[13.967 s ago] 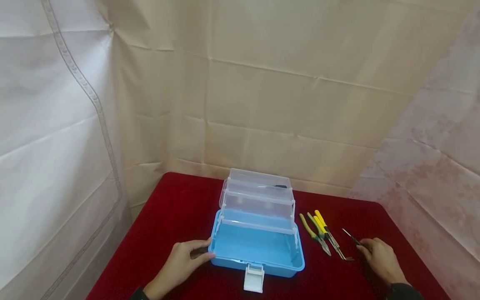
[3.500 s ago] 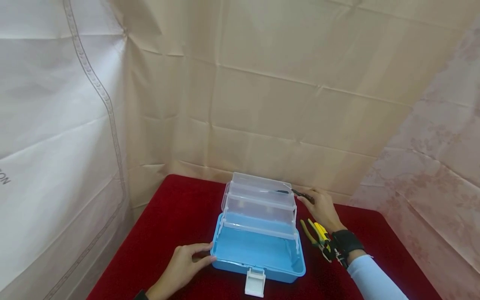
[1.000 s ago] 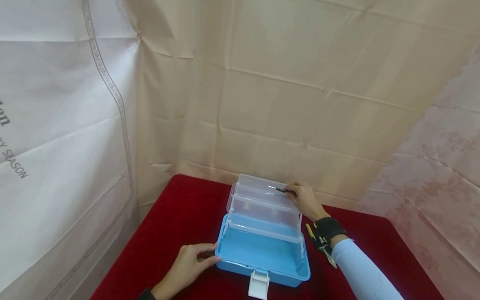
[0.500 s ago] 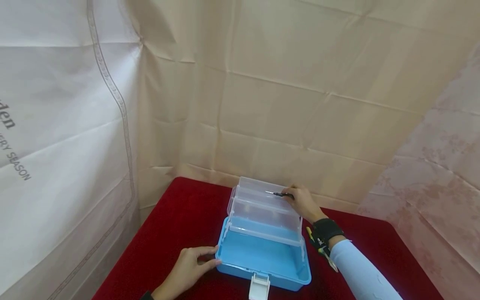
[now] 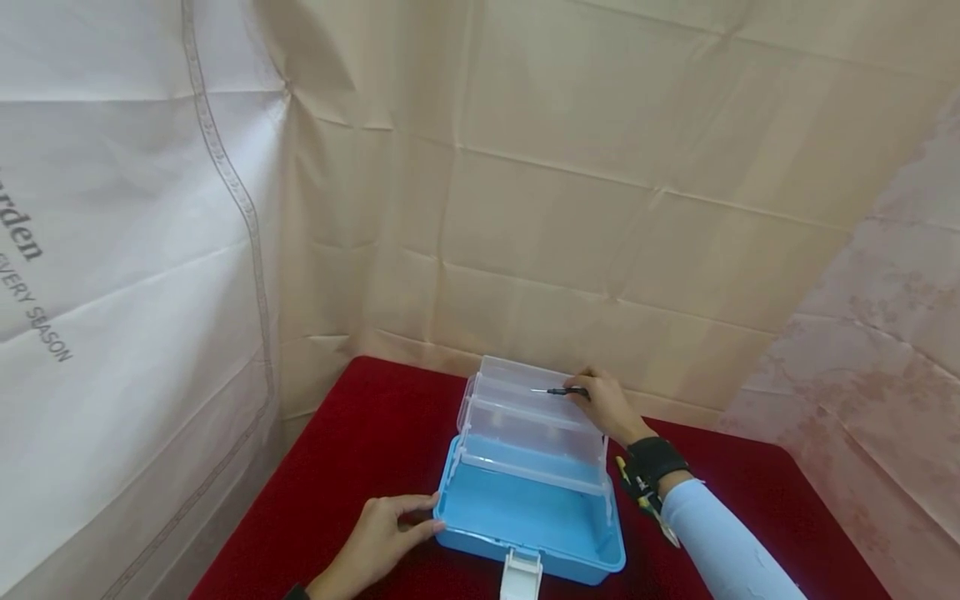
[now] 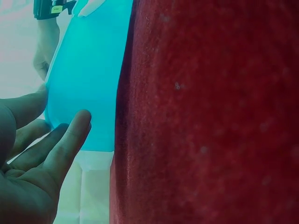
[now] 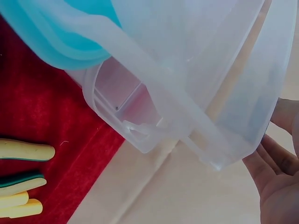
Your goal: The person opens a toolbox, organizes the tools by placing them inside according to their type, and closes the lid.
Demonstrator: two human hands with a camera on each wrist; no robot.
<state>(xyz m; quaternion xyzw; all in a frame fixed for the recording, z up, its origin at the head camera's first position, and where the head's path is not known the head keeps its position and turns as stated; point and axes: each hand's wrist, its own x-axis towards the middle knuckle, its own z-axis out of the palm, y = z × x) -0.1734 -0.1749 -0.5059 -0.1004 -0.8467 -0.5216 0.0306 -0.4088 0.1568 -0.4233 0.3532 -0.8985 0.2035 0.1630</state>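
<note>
Head view: our right hand [image 5: 606,406] pinches a dark-handled screwdriver [image 5: 567,391] over the clear top tray [image 5: 510,385], contact unclear; our left hand [image 5: 377,537] pinches the blue toolbox [image 5: 525,505] by its near-left corner on the table [image 5: 352,433]. Best practice, we judge: screwdriver level, corner braced.

On the red fabric counter [image 5: 360,433], I see yellow-handled metal pliers [image 7: 25,150] right of the blue rectangular plastic toolbox [image 5: 521,512].

Open box [image 5: 517,508], tool [image 5: 562,391] over its clear trays [image 5: 525,421]

The box is blue, its white latch [image 5: 520,575] loose at the front, the trays stepped up behind; the tool, black-handled, its thin metal shaft [image 5: 539,390] pointing left, contact with the trays unclear
</note>
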